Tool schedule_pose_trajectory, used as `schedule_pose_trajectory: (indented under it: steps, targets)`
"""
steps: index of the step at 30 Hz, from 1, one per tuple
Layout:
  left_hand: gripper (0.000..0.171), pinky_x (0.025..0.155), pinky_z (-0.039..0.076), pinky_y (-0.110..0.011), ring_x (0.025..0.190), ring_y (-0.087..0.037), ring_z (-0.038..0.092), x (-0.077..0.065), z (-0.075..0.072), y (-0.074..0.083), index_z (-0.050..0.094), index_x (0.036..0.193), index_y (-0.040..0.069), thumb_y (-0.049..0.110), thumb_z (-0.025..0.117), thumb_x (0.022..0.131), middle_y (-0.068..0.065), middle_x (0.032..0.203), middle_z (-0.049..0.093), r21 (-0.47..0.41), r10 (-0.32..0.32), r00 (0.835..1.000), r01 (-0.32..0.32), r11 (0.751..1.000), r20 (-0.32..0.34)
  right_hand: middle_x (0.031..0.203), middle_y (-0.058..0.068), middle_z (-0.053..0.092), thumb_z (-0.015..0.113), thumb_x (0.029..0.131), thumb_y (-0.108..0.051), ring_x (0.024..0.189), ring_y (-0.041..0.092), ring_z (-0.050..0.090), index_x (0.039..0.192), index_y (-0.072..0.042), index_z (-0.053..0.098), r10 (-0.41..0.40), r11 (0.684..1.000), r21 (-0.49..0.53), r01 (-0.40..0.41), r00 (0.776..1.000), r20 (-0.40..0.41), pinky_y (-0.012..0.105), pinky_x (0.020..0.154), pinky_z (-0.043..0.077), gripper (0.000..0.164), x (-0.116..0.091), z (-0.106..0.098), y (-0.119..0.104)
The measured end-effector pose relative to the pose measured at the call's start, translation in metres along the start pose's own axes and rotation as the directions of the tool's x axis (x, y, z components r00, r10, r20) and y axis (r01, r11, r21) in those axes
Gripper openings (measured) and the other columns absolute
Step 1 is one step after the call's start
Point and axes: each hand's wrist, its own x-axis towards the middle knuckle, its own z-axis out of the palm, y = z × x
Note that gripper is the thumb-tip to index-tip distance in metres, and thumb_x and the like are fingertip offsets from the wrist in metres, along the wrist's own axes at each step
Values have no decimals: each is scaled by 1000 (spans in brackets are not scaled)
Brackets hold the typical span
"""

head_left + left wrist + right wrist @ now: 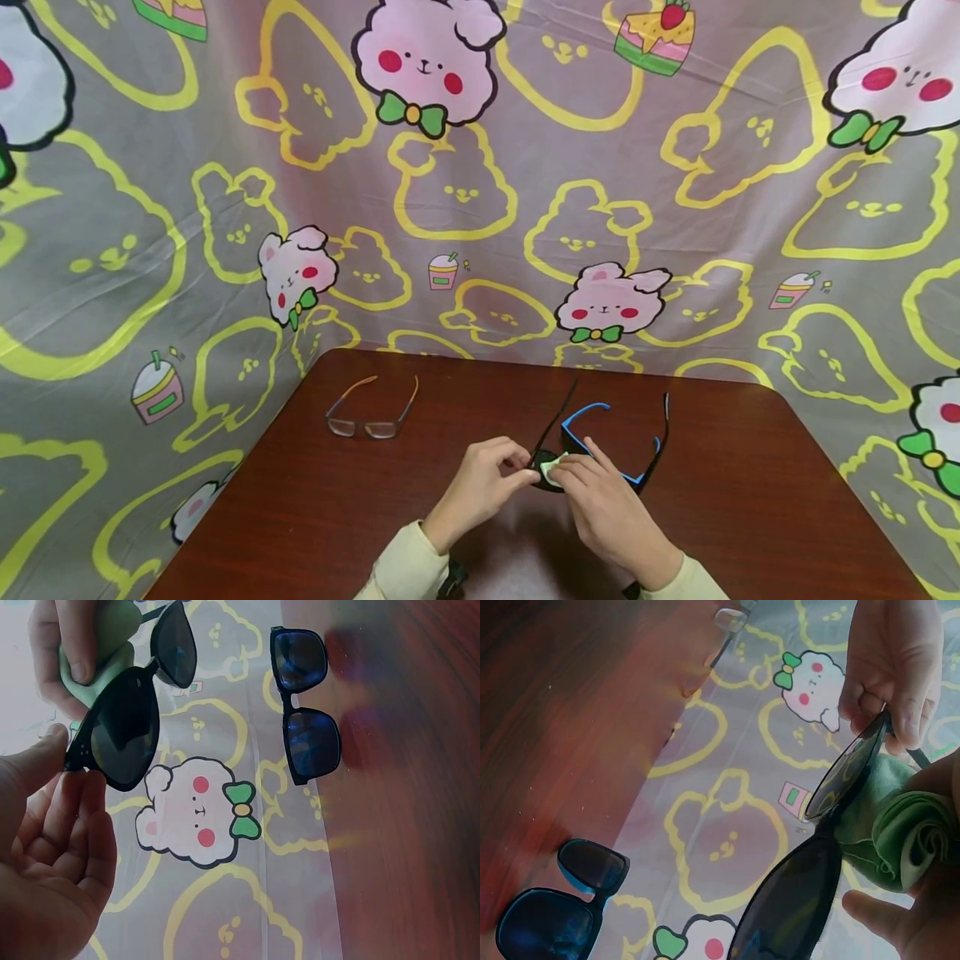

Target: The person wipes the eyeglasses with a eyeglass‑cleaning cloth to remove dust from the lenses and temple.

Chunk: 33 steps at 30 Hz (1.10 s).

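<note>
Held at one end, the sunglasses could twist under pressure

The person's left grip (483, 486) is closed down to a pinch, thumb and fingertips on the left end of the black plastic sunglasses with dark lenses (126, 729), close to the hinge. The right grip (609, 510) is bent round a bunched, soft green cloth (900, 832), holding it against the left lens. No hand supports the sunglasses' far right end, so a hard push through the cloth could swing the frame round in that pinch, or strain the hinge or bridge.

The cloth is thickly folded; if it slid out from under the fingers, bare skin could smear the lens.

The sunglasses look raised over the near part of the bench (247, 521), a dark red-brown wooden surface. Their arms stand unfolded, pointing to the far side. Just beyond lie the blue-framed sunglasses with dark lenses (313, 744); the head view overlaps the two pairs, and whether they touch there I cannot tell. A slip or a sudden twist could knock one against the other and scratch them.

The clear-lensed eyeglasses with orange-brown arms (380, 430), well apart at far left, seem at little risk.
</note>
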Motion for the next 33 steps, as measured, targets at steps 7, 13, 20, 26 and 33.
schedule_pose_trajectory:
  steps: [7,13,20,26,33]
  targets:
    - [12,63,49,-19,73,-3,58,1,-2,-1,67,82,11,16,77,79,7,78,61,0,-31,999,31,1000,10,95,0,65,25,102,-14,94,21,60,98,-9,65,-29,999,44,30,999,-34,44,106,26,40,-2,1,-1]
    - [11,63,50,-22,72,-3,57,5,-9,2,67,82,11,14,77,79,9,78,60,64,-28,1000,29,998,-13,98,3,64,33,97,-8,92,25,61,101,-3,65,-48,995,72,62,981,-191,44,99,35,32,-1,2,-3]
    - [11,61,44,-18,70,-3,53,6,-19,11,68,83,11,13,77,78,9,77,58,185,17,1000,-13,983,-18,97,8,65,36,98,-7,89,26,62,101,1,66,-37,994,88,65,957,-288,44,92,38,31,1,0,-3]
    - [10,61,42,-16,70,-2,53,7,-25,15,73,87,9,11,77,78,8,78,60,230,80,996,-72,971,-25,94,8,65,37,97,-5,86,26,62,98,2,66,-54,994,75,83,945,-323,45,88,40,30,3,-2,-4]
    - [7,65,37,-21,71,-5,51,8,-28,17,73,83,14,17,78,78,10,77,60,340,135,990,-113,934,-42,95,9,66,37,98,-6,87,27,62,100,4,65,-45,994,74,75,938,-343,42,82,42,30,1,-2,-2]
